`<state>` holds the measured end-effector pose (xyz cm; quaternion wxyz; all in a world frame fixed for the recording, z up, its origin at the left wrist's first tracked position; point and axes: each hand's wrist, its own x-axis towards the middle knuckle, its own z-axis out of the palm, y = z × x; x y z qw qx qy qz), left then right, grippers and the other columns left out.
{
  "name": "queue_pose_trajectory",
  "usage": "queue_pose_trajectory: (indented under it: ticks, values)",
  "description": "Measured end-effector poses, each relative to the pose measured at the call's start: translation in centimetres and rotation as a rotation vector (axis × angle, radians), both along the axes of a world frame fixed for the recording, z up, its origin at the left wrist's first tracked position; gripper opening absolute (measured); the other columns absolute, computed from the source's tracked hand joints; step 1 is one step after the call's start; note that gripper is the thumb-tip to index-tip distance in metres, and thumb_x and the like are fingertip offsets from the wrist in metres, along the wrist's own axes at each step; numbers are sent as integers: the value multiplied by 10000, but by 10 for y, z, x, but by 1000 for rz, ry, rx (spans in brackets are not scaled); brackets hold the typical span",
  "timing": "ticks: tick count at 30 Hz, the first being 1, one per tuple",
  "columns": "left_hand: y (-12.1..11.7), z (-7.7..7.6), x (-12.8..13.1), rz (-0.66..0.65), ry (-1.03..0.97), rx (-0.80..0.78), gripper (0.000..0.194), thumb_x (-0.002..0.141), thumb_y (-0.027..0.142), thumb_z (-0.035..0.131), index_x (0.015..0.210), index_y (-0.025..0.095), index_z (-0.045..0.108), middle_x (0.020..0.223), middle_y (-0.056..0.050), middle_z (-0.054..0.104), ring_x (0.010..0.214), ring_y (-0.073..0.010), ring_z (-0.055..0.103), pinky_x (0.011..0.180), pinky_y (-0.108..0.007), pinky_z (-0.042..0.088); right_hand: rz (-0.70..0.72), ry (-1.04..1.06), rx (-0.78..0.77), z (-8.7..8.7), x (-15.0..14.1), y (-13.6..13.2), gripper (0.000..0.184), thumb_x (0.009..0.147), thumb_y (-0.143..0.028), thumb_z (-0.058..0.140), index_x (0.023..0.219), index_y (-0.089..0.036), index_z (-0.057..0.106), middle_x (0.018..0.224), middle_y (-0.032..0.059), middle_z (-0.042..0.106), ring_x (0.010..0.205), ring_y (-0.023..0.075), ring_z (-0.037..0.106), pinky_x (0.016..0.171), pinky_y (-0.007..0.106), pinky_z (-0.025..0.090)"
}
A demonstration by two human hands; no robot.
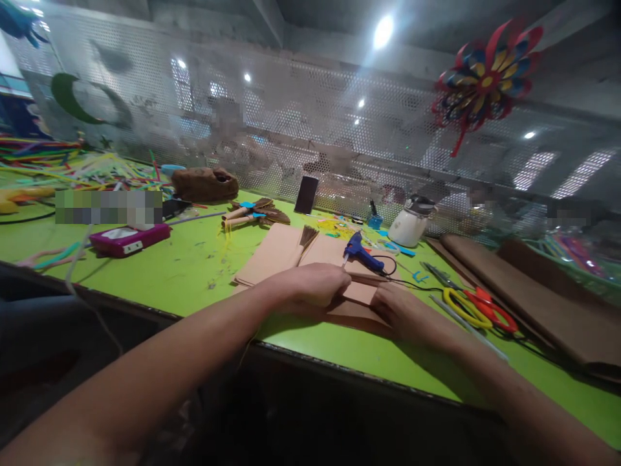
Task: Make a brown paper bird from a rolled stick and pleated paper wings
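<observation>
Both my hands rest on a brown paper sheet (276,255) lying on the green table (194,272). My left hand (313,285) is curled closed, pinching a folded strip of the brown paper at its near edge. My right hand (400,310) presses down on the same folded edge, fingers bent over it. A blue glue gun (361,255) lies on the paper just beyond my hands, its black cord running to the right.
Yellow scissors (466,307) and red scissors (492,310) lie to the right, beside brown paper rolls (533,291). A white pot (410,223), a dark phone (306,194), a pink box (129,238), coloured straws (72,165) and a pinwheel (485,71) stand around. A perforated screen backs the table.
</observation>
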<state>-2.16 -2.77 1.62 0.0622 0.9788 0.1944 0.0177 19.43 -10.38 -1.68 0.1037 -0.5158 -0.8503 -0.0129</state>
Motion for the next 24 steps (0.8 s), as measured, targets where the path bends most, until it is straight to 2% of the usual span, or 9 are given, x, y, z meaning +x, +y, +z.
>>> queue_pose_trajectory:
  ticks: [6, 14, 18, 21, 24]
  values:
    - [-3, -2, -3, -58, -95, 64, 99, 737, 198, 509, 788, 157, 583, 803, -81, 601, 669, -177, 506, 587, -279, 361, -15, -48, 53, -4, 1, -5, 146, 829, -113, 438, 720, -180, 510, 792, 54, 546, 723, 168, 477, 634, 275, 350]
    - [-1, -7, -3, -18, -87, 34, 136, 742, 245, 538, 816, 149, 599, 800, -74, 610, 670, -178, 521, 586, -277, 361, -43, -126, 97, -5, 4, -6, 99, 799, -200, 546, 706, -171, 562, 734, 52, 551, 672, 165, 486, 591, 265, 330]
    - [-1, -12, 1, -85, -109, 104, 173, 763, 277, 530, 844, 141, 602, 854, -92, 610, 733, -194, 534, 640, -284, 379, -27, -108, 82, -4, 4, -4, 130, 807, -244, 551, 704, -169, 580, 721, 52, 561, 649, 158, 494, 587, 266, 331]
    - [-1, -15, 4, -138, -115, 181, 201, 781, 308, 520, 830, 133, 609, 819, -109, 611, 713, -210, 539, 637, -302, 383, -28, -95, 90, -1, 2, -5, 177, 820, -258, 536, 667, -172, 563, 706, 53, 561, 641, 157, 494, 587, 271, 335]
    - [-1, -15, 2, -156, -130, 192, 195, 783, 302, 521, 814, 135, 617, 787, -109, 617, 698, -211, 542, 633, -302, 380, -34, -98, 98, -1, 0, -7, 178, 833, -238, 509, 671, -176, 549, 716, 59, 560, 652, 164, 491, 591, 275, 346]
